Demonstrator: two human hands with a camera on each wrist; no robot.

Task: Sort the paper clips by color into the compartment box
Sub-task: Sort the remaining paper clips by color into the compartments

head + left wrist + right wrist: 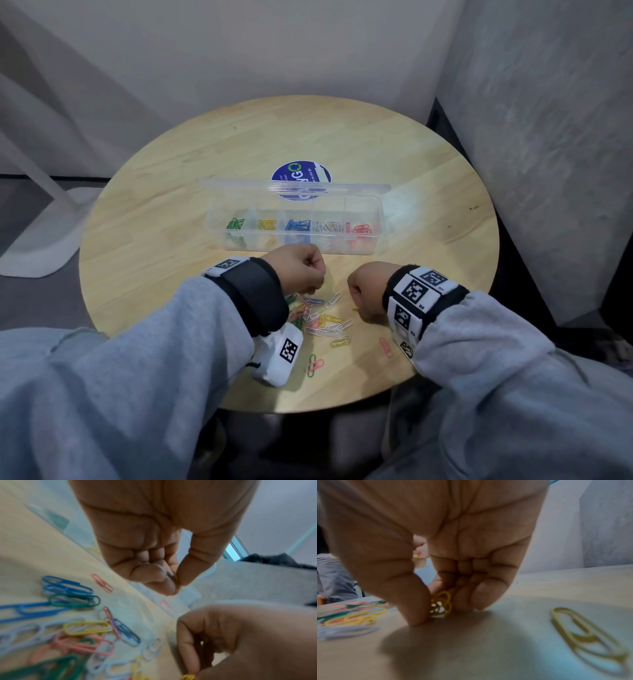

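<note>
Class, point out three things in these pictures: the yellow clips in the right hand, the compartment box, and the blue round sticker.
yellow clips (441, 605), right wrist view, on the wire loops between thumb and fingers.
compartment box (371, 248), head view, on its clear front wall.
blue round sticker (286, 174), head view, on its blue field.

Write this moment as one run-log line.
left hand: pinches yellow clip | right hand: pinches yellow clips on table | box: open, colours separated | pile: unsorted

My left hand (145, 545) pinches something yellow (176, 578), probably a clip; blur and fingers hide its shape.
</note>
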